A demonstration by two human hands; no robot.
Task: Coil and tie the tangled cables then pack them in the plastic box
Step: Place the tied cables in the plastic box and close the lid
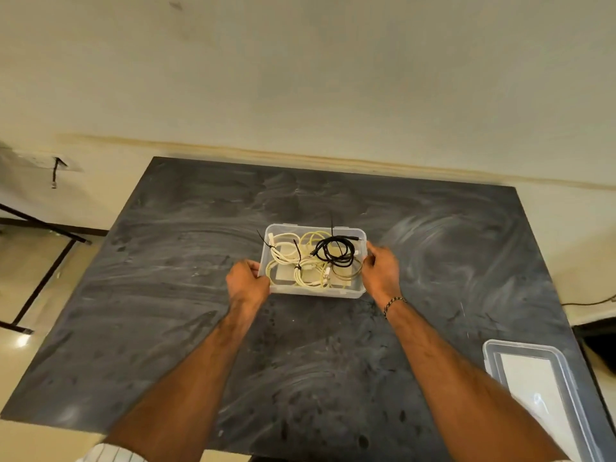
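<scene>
A clear plastic box (313, 292) sits near the middle of the dark table. Inside lie several coiled cables: white and pale yellow coils (300, 268) tied with black zip ties, and a black coil (335, 251) at the right. My left hand (247, 280) grips the box's left wall, fingers curled over its rim. My right hand (380, 268) holds the right wall, thumb at the rim. Both forearms reach in from the bottom of the view.
The box's clear lid (546, 395) lies at the table's (166, 295) near right corner, partly over the edge. A cream wall stands behind the table. A black metal frame (43, 235) is on the floor to the left, and a dark cable (590, 301) trails at the right.
</scene>
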